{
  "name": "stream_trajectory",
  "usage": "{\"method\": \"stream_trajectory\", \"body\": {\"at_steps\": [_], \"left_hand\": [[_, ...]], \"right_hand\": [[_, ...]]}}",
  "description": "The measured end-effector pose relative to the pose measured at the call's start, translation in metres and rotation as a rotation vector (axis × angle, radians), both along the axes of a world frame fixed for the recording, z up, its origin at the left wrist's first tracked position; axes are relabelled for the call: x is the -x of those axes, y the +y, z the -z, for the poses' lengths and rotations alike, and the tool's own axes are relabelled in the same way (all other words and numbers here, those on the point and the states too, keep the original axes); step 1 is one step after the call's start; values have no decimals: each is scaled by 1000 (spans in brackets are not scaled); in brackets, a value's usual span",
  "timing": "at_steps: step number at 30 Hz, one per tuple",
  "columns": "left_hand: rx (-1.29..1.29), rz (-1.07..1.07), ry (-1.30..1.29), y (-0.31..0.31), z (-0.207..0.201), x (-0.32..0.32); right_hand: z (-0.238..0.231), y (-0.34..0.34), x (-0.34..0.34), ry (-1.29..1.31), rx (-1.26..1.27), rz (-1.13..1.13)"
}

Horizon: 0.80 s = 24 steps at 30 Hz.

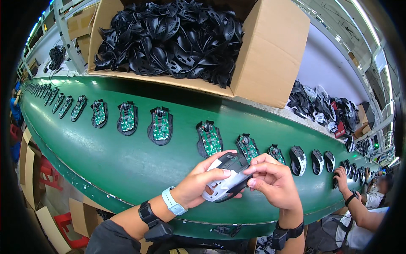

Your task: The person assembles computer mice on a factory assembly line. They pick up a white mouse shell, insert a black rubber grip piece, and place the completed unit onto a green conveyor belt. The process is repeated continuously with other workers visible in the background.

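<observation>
A half-built computer mouse (228,184), with a white side shell and dark grey top buttons, is held over the near part of the green belt. My left hand (195,182) grips it from the left, thumb across the white shell. From the other side my right hand (275,180) pinches at the mouse's right edge with thumb and forefinger. Whether a small part sits between those fingertips cannot be made out. Just beyond my hands lie mouse bases with green circuit boards (210,140), partly covered by my fingers at the near end.
A large cardboard box (270,55) of black plastic shells (169,38) stands behind the belt (122,169). More mouse bases line the left; mice with covers (298,161) sit to the right. Further right, a co-worker's hand (341,178) touches a mouse. Shells heap on the shelf (317,106).
</observation>
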<state>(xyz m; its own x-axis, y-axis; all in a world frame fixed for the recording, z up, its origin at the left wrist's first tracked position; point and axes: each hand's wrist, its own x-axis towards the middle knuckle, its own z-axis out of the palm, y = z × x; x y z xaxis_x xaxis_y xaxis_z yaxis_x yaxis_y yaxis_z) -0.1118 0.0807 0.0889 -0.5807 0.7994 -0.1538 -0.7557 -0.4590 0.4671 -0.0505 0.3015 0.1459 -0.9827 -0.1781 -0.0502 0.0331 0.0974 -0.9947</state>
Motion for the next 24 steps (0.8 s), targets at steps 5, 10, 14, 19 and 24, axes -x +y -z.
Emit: {"method": "stream_trajectory", "body": {"at_steps": [5, 10, 14, 19, 24], "left_hand": [[25, -41, 50, 1, 3, -5], [18, 39, 25, -3, -1, -4], [-19, 215, 119, -8, -4, -1], [-32, 236, 193, -22, -6, -1], [-12, 19, 215, -28, -31, -26]], "right_hand": [[-1, -16, 0, -70, 64, 114], [27, -3, -2, 95, -88, 89], [19, 3, -1, 166, -103, -74], [23, -12, -6, 236, 39, -279], [7, -30, -38, 380, 144, 104]]}}
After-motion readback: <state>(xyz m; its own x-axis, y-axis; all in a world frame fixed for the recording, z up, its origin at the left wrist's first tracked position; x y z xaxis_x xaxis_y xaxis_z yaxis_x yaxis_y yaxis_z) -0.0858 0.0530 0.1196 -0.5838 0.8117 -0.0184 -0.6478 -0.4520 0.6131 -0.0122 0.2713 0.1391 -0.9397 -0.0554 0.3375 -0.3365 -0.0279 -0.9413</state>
